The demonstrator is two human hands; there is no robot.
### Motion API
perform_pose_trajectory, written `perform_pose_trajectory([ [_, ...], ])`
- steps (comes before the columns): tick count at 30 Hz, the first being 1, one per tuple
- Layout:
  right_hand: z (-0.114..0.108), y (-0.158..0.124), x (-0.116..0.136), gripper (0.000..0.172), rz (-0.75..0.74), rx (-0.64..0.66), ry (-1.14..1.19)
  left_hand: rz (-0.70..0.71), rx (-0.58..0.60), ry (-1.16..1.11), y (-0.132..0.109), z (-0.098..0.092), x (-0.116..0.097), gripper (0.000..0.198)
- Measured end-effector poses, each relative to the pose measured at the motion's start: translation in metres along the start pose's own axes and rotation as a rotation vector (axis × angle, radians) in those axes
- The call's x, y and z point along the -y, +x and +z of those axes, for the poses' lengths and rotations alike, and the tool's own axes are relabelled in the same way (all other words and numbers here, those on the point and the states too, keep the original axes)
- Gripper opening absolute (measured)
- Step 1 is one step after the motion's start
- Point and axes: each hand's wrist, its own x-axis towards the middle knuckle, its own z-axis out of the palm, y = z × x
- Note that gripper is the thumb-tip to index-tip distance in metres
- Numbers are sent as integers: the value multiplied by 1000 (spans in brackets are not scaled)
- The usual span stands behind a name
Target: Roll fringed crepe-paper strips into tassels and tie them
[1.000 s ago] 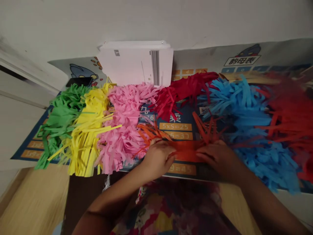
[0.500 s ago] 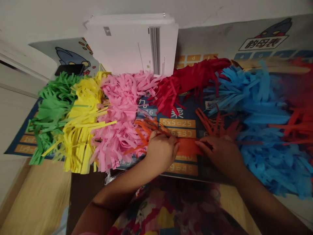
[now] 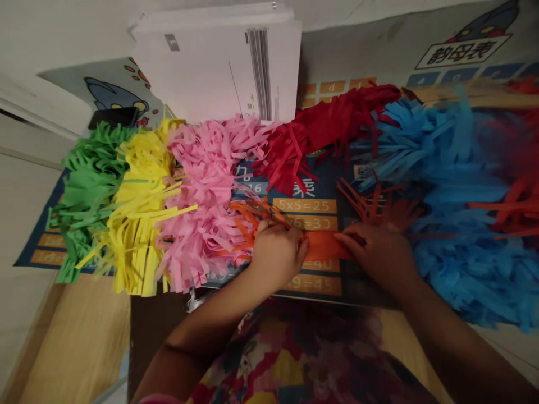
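Note:
Stretched between my hands is a band of orange tissue paper (image 3: 323,245) with fringed ends fanning out past both fists. My left hand (image 3: 278,249) is closed around its left part, and cut strips stick out above the knuckles. At its right part my right hand (image 3: 379,252) pinches the paper between thumb and fingers; shadow dims that side. Just left of my left hand lies a pink fringed tissue bundle (image 3: 206,196). Blue fringed tissue (image 3: 458,224) lies close to the right of my right hand. A dark red fringed bundle (image 3: 332,129) rests beyond both hands.
Yellow (image 3: 141,224) and green (image 3: 90,191) fringed bundles lie at the left. A white stack with a barcode (image 3: 219,67) stands at the back against the wall. Beneath everything is a printed times-table mat (image 3: 307,283). More red-orange fringe (image 3: 511,207) lies far right.
The view has shifted slightly, so the back of the table sits a little higher in the picture. Both hands keep hold of the orange tissue paper in nearly the same pose.

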Motion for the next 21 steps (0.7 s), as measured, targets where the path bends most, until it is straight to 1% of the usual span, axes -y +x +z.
perform_pose_trajectory([
  [4,7,2,-1,42,0,-13,-27,1,-19,1,0,3,1,28],
  [5,8,2,-1,41,7,-12,-32,7,-46,2,0,3,1,25],
  [6,7,2,-1,39,14,-20,-36,26,-95,8,-1,4,1,21],
  [8,1,0,0,36,17,-85,-45,108,-244,35,-2,5,2,17],
  [9,-4,-2,1,34,3,-138,-49,184,-308,54,-3,5,2,19],
  [10,-11,-6,2,32,-36,-184,-51,276,-340,77,-4,6,2,20],
  [11,-18,-10,3,29,-101,-198,-52,372,-330,101,-4,6,2,18],
  [12,-24,-14,4,24,-186,-185,-55,460,-289,127,-4,5,2,17],
  [14,-32,-22,4,18,-362,-123,-74,571,-188,186,-6,4,3,19],
  [15,-33,-25,2,16,-432,-106,-90,592,-157,208,-6,2,4,20],
  [17,-30,-26,-4,16,-505,-139,-129,605,-132,212,-9,-1,5,21],
  [19,-26,-25,-12,18,-527,-183,-150,607,-133,176,-10,-3,5,23],
  [21,-25,-22,-19,23,-512,-211,-141,604,-163,145,-11,-2,6,28],
])
